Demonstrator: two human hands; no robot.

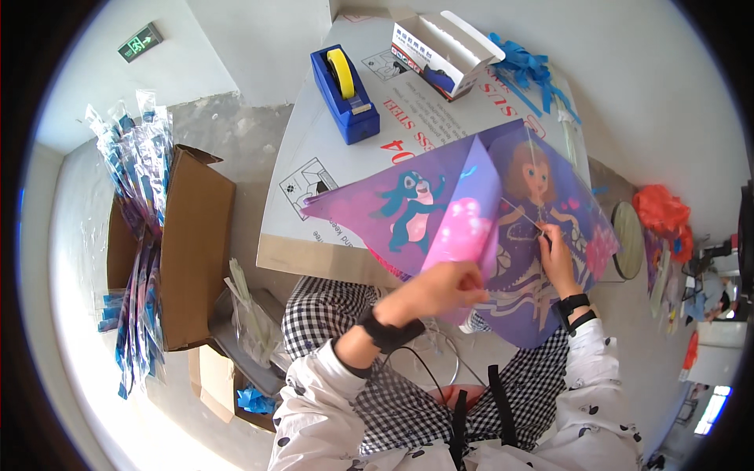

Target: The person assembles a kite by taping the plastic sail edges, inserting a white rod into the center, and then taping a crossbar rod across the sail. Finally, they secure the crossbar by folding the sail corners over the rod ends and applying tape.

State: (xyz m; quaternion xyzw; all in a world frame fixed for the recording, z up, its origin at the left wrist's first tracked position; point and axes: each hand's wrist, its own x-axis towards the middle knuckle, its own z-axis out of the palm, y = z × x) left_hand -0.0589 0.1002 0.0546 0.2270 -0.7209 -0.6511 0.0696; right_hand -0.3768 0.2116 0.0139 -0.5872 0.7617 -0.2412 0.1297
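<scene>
A purple kite (pixel 522 271) printed with a girl figure and a blue cartoon rabbit lies partly on the table and hangs over its near edge toward my lap. One panel is folded up in its middle, showing a pink pattern. My left hand (pixel 444 289) is closed at the lower end of this fold; its fingertips are partly hidden. On the girl print, my right hand (pixel 556 257) pinches the end of a thin stick (pixel 520 212) that slants up and left across the kite. Black bands circle both wrists.
A blue tape dispenser (pixel 345 98) with yellow tape and an open carton (pixel 444 55) stand on the table (pixel 294 255). Blue ribbons (pixel 522 67) lie at its far right. To the left, a cardboard box (pixel 196 251) holds several plastic-wrapped packs (pixel 141 188). A round stool (pixel 627 239) is at the right.
</scene>
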